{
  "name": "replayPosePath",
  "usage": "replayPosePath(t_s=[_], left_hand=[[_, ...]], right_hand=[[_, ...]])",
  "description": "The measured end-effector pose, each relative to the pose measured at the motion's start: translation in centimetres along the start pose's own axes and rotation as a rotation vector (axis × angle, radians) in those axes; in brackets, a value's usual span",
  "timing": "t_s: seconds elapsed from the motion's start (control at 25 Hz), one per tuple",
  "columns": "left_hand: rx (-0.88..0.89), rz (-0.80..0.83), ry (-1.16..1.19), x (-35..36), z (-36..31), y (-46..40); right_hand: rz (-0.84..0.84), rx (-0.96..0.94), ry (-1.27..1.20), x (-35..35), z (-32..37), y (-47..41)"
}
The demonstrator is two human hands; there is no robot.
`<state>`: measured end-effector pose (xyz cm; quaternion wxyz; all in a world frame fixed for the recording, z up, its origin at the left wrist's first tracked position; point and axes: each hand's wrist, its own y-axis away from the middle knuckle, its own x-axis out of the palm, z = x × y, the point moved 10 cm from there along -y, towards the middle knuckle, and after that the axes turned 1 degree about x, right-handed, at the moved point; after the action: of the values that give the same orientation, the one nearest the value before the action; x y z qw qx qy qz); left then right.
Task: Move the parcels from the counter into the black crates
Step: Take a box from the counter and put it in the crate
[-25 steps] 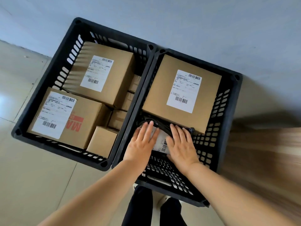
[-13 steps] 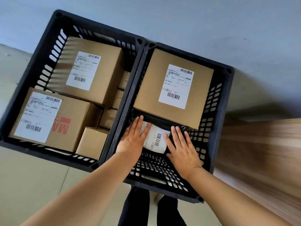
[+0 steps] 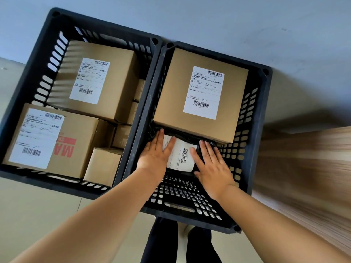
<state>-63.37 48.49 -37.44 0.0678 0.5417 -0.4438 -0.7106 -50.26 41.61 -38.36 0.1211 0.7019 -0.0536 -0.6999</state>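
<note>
Two black crates stand side by side on the floor against a wall. In the right crate [image 3: 254, 133] a big brown box [image 3: 171, 95] fills the far half. In front of it lies a black soft parcel with a white label [image 3: 181, 154]. My left hand [image 3: 154, 156] and my right hand [image 3: 212, 166] lie flat on it, fingers spread, one at each side of the label. The left crate [image 3: 36, 73] holds two large labelled boxes [image 3: 117, 73] [image 3: 81, 141] and several small brown boxes [image 3: 102, 164].
A grey wall [image 3: 209, 19] runs behind the crates. The wooden counter edge [image 3: 307, 164] is at the right, blurred. Pale floor tiles [image 3: 38, 209] lie in front of the left crate. My dark trouser legs [image 3: 163, 243] show below the right crate.
My hands have slid apart on the black parcel, so more of its white label shows. The view has shifted slightly.
</note>
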Motion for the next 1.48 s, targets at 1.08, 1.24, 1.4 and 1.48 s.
replayPosePath(t_s=[1.08, 1.24, 1.4, 1.48], left_hand=[[0.221, -0.140, -0.279, -0.1, -3.1, -0.7], [0.220, -0.103, -0.294, 0.5, -3.3, -1.4], [0.260, 0.021, -0.328, 0.0, -3.1, -0.7], [0.302, 0.000, -0.302, -1.6, -3.2, 0.7]], right_hand=[[0.206, 0.035, -0.071, -0.7, -0.9, 0.8], [0.252, 0.053, -0.091, 0.0, -1.1, 0.6], [0.347, 0.051, -0.152, -1.3, -0.7, 0.9], [0.303, 0.064, -0.221, -3.6, -0.9, 1.6]])
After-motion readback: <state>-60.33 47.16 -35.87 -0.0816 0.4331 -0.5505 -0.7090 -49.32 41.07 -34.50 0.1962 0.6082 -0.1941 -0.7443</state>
